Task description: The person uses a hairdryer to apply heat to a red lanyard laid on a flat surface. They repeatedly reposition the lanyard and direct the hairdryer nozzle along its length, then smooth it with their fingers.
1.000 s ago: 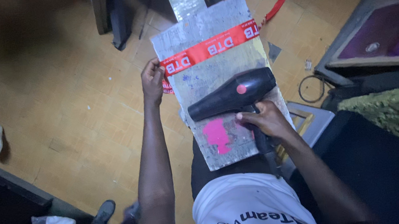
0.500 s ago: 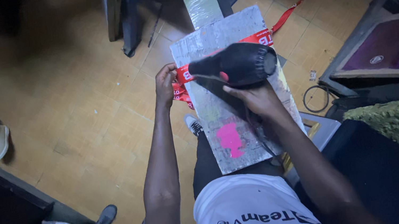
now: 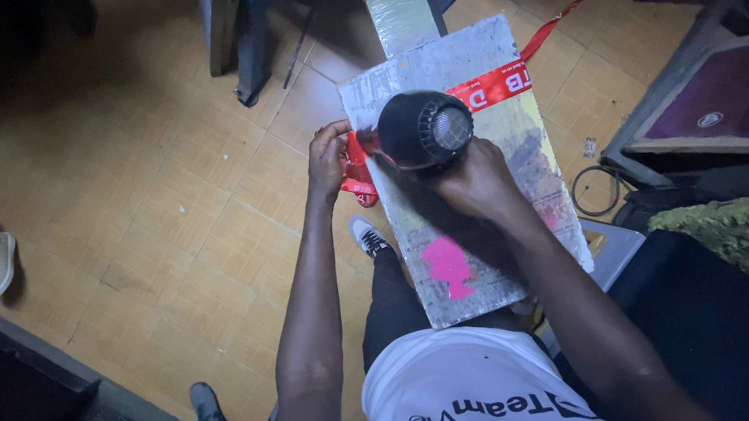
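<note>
hair dryer (image 3: 425,129) | right hand (image 3: 474,182) grips it over board (image 3: 498,220) | left hand (image 3: 328,155) pinches red tape (image 3: 356,175)

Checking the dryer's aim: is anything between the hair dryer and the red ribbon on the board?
Nothing visible. The dryer in the right hand sits directly over the ribbon, whose end the left hand holds.

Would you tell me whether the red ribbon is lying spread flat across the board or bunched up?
Mostly spread flat: the red ribbon crosses the board, bunched only at the left hand.
</note>
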